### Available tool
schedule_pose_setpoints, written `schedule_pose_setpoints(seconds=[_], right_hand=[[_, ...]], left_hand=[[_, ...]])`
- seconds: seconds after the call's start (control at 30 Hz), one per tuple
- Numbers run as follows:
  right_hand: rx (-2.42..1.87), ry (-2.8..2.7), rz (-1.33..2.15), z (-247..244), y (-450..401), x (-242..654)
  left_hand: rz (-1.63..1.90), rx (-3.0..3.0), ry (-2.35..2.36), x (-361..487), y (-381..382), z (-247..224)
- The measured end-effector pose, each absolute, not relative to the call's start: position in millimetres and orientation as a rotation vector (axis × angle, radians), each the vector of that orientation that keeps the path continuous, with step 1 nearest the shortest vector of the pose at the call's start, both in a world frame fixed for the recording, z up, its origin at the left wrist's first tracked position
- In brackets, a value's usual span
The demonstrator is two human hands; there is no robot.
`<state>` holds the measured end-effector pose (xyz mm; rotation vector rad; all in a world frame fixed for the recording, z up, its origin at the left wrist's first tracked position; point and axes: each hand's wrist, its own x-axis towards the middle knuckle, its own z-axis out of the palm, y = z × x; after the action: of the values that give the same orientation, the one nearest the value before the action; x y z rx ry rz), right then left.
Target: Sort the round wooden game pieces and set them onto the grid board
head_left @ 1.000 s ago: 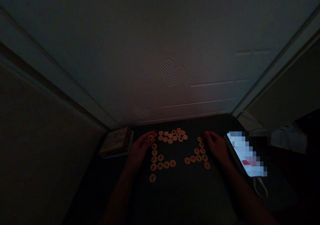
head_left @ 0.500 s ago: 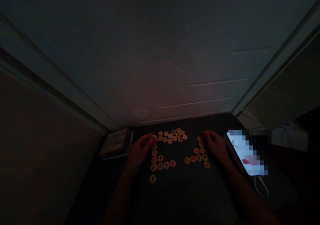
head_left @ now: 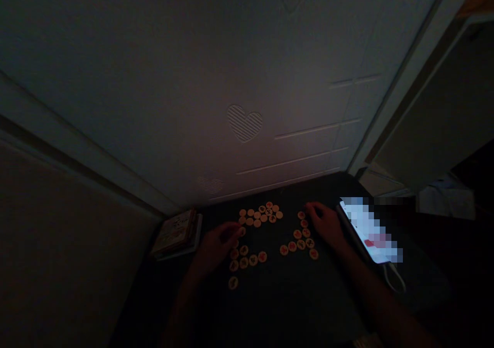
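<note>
Round wooden Chinese chess pieces with red or dark characters lie on a dark table. My left hand is at the top of the left column, its thumb and fingertips closed at a chess piece. Below it run more pieces, with a short row turning right. My right hand rests at the top of the right column, beside a red-marked piece. Its fingers are curled together, and I cannot make out anything between them. Between the hands, farther back, sits a cluster of mostly blank-faced pieces.
A lit phone with a white cable lies right of my right arm. At the back left is a stack of books or boxes. A pale panel with embossed hearts rises behind the table.
The view has shifted slightly. My left hand has moved a little nearer to me and to the right with the piece at its fingertips. My right hand has stayed beside the right column.
</note>
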<state>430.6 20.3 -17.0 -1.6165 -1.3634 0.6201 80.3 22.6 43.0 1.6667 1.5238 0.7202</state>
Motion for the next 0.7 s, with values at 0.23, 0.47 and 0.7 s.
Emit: schedule_pose_setpoints(seconds=[0.23, 0.47, 0.7], right_hand=[[-1.593, -1.343, 0.615, -17.9, 20.9, 429.6], [-1.594, -1.349, 0.627, -16.3, 21.0, 429.5], [-1.610, -1.355, 0.631, -17.0, 20.8, 429.7]], left_hand=[[0.589, 1.763, 1.521, 86.8, 23.5, 39.5], [0.650, 1.809, 1.485, 88.6, 27.6, 36.8], [0.646, 1.909, 1.471, 84.8, 24.9, 31.7]])
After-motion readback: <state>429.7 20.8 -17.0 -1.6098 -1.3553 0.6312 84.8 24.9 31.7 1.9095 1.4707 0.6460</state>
